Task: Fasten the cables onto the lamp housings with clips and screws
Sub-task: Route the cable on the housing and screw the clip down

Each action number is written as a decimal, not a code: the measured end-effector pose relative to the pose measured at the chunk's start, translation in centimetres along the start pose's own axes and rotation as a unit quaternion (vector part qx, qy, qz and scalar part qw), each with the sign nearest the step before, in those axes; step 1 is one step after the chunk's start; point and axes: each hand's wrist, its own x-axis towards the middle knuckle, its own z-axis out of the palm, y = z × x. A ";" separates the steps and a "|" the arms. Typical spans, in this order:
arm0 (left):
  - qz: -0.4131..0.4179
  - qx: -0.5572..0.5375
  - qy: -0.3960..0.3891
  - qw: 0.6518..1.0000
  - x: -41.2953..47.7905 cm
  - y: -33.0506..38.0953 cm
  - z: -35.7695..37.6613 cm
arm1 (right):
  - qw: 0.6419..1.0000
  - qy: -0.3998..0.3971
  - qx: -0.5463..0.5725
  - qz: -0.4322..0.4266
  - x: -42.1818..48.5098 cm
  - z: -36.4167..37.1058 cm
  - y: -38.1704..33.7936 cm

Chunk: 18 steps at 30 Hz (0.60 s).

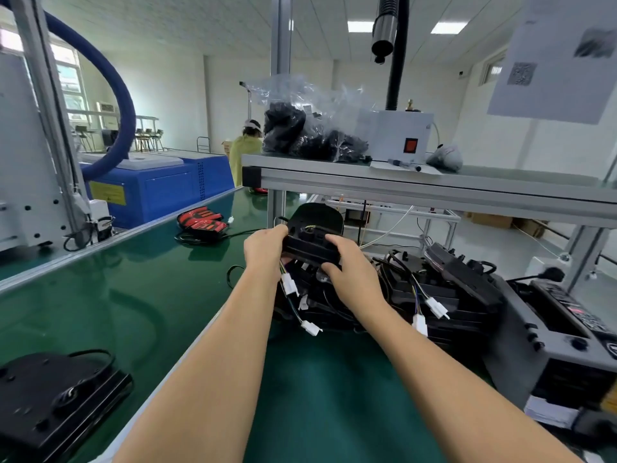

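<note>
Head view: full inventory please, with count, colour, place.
black plastic lamp housing: one, black, held up at centre
green conveyor belt: one, green, left
pile of cabled lamp housings: several, black, below and right of it
white cable connectors: several, white, on the pile
flat black housing: one, black, belt bottom left
red-lensed lamp: one, red, far belt
clear bag of black parts: one, clear, upper shelf
left grip: one, bare, holds housing's left end
right grip: one, bare, holds housing's right end
</note>
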 end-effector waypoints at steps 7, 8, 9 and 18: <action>0.048 -0.092 -0.021 0.994 -6.9 -1.7 -3.2 | 0.995 0.033 0.090 -0.041 -6.6 -2.7 -1.6; 0.048 -0.106 -0.031 0.993 -8.1 -2.2 -3.7 | 0.991 0.038 0.119 -0.041 -7.8 -3.2 -1.7; 0.046 -0.114 -0.042 0.992 -9.5 -2.9 -4.3 | 0.987 0.042 0.149 -0.036 -9.1 -3.7 -1.8; -0.083 -0.076 -0.087 0.990 -19.3 -10.2 -8.2 | 0.891 0.132 0.380 0.212 -18.6 -7.0 1.6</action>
